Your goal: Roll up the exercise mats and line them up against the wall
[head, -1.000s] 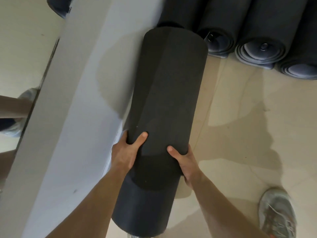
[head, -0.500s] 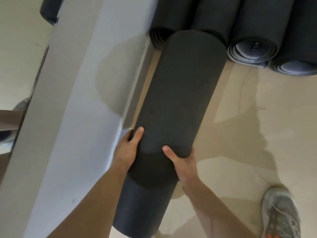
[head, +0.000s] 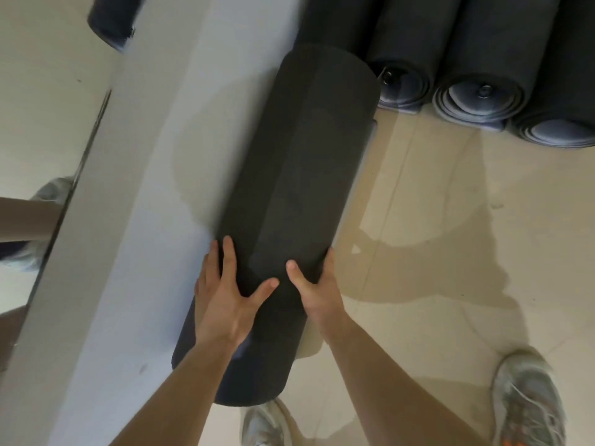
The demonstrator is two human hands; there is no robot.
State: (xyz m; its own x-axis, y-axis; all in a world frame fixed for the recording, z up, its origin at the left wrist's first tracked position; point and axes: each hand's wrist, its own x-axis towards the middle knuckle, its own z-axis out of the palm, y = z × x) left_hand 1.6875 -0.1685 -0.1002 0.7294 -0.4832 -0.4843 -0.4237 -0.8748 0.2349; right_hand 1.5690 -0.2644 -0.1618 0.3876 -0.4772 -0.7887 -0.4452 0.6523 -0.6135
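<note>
No text, label, brand or number can be read anywhere in the view. The rolled mat (head: pixel 299 188) is plain dark foam, and the orange patch on the shoe (head: pixel 528 403) to the right of the mat's near end is too blurred to tell whether it is a logo.
</note>
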